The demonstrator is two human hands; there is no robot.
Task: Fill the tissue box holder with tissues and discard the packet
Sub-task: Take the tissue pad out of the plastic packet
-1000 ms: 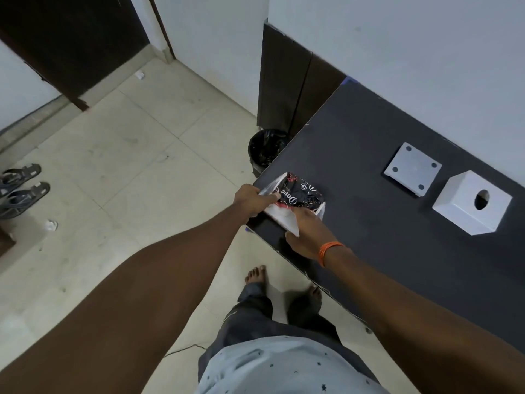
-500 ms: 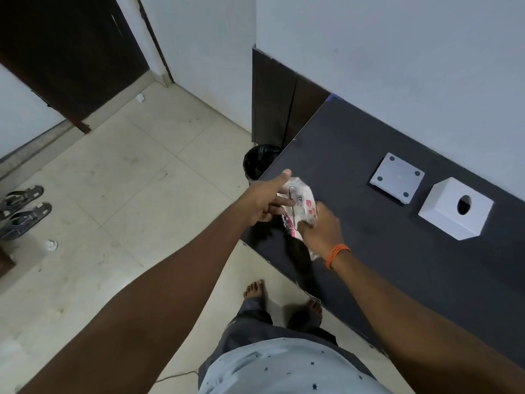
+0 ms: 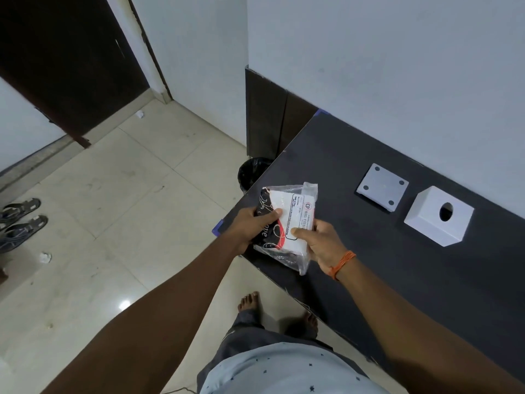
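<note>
A clear plastic tissue packet [image 3: 287,223] with black, red and white print is held over the near left corner of the dark table [image 3: 397,268]. My left hand [image 3: 252,227] grips its left side and my right hand [image 3: 321,243] grips its right edge. The white tissue box holder [image 3: 439,220], a cube with a round hole on top, stands on the table to the right. Its flat white base plate [image 3: 382,187] lies beside it, four dark dots facing up.
A black-lined bin [image 3: 252,174] stands on the floor just past the table's left edge, beside a dark panel. Sandals [image 3: 21,220] and small paper scraps [image 3: 45,257] lie on the tiled floor at left. My bare feet [image 3: 250,301] are by the table edge.
The packet has been lifted and turned so its labelled white side faces up. Both hands have shifted their grip to its two sides.
</note>
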